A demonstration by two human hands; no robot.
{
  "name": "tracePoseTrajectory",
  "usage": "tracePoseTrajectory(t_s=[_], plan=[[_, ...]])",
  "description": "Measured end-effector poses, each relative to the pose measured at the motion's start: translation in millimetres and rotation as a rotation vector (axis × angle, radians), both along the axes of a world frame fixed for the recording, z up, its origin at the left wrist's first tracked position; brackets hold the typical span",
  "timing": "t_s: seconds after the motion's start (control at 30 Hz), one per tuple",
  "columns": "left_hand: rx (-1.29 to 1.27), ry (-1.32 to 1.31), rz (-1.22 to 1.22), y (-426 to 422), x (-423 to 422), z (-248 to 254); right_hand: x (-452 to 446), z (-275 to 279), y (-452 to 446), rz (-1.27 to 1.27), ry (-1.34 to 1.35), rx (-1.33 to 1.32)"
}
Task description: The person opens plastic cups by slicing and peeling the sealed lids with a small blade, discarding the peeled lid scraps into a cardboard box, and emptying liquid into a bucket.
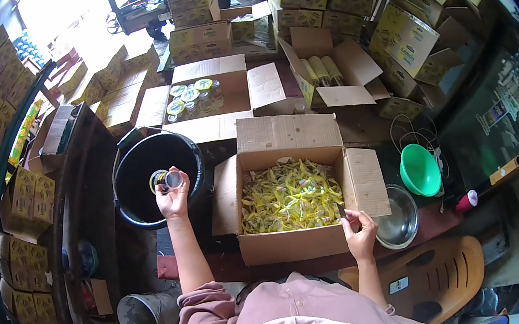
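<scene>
Indoors, at a reddish bench (437, 225) among cartons (199, 44): left hand (173, 199) round a jar (160, 181), right hand (360, 232) round possibly a blade (341, 211).

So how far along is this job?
Partway, it seems. Looking done: the yellow-lidded jars in their carton. In hand: a small container in the left hand over the black bucket, a thin dark item in the right hand. Apparently left: the heap of yellow packets; the final count isn't visible.
</scene>
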State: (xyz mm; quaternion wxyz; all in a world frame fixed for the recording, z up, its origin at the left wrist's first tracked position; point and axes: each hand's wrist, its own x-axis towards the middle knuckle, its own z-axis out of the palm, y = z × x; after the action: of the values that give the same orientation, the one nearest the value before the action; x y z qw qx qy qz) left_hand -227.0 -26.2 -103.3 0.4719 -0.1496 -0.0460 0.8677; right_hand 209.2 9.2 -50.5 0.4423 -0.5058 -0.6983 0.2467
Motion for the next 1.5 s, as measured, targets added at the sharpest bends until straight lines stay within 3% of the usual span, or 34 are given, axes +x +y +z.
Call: tracePoseTrajectory(t_s=[0.13,0.23,0.43,0.5,0.57,0.63,0.7,0.77,0.9,0.97,1.0,1.1,1.2,1.33,1.37,1.5], plan=[[0.075,-0.028,-0.058,-2.7,5.7,14.0,5.1,1.0,12.6,0.004,0.020,-0.007],[0.028,0.080,0.056,0.3,13.9,25.9,6.0,2.1,24.7,0.013,0.024,-0.009],[0.221,-0.075,0.202,19.0,9.5,34.1,8.9,-2.7,54.9,0.034,0.034,0.032],[0.038,-0.033,0.366,37.2,15.6,42.8,10.7,-5.6,64.9,0.064,0.047,0.015],[-0.023,0.001,0.334,62.9,17.6,54.5,10.4,-3.2,75.2,0.087,0.057,0.005],[0.028,0.354,0.248,100.7,27.5,55.7,12.1,-1.3,85.4,0.097,0.057,0.002],[-0.138,0.585,0.288,150.4,70.2,75.3,15.1,-1.0,94.1,0.093,0.055,-0.014],[-0.318,0.629,-0.112,196.4,90.8,76.5,18.9,-4.5,102.4,0.075,0.066,-0.035],[-0.873,1.502,-0.412,277.2,129.8,78.4,28.3,-11.8,116.8,0.039,0.040,-0.060],[-0.974,2.134,-0.511,311.3,127.8,88.5,31.2,-13.8,122.8,0.031,0.040,-0.073],[-0.998,2.449,-0.177,331.6,129.8,74.6,32.5,-14.5,125.4,0.022,0.032,-0.082],[-0.817,2.849,-0.210,391.3,131.8,57.2,32.7,-17.5,133.0,-0.003,0.021,-0.113],[-0.822,3.054,-0.333,421.6,152.8,50.5,31.1,-26.9,140.4,-0.028,0.037,-0.144],[-0.897,3.145,-0.788,435.2,183.8,53.0,24.8,-33.2,148.6,-0.035,0.006,-0.179],[-0.859,3.231,-0.804,437.0,188.0,40.5,21.8,-31.8,151.6,-0.034,0.001,-0.181],[-0.994,3.132,-0.851,450.0,187.4,-23.9,13.8,-35.6,161.1,-0.021,0.010,-0.161]])
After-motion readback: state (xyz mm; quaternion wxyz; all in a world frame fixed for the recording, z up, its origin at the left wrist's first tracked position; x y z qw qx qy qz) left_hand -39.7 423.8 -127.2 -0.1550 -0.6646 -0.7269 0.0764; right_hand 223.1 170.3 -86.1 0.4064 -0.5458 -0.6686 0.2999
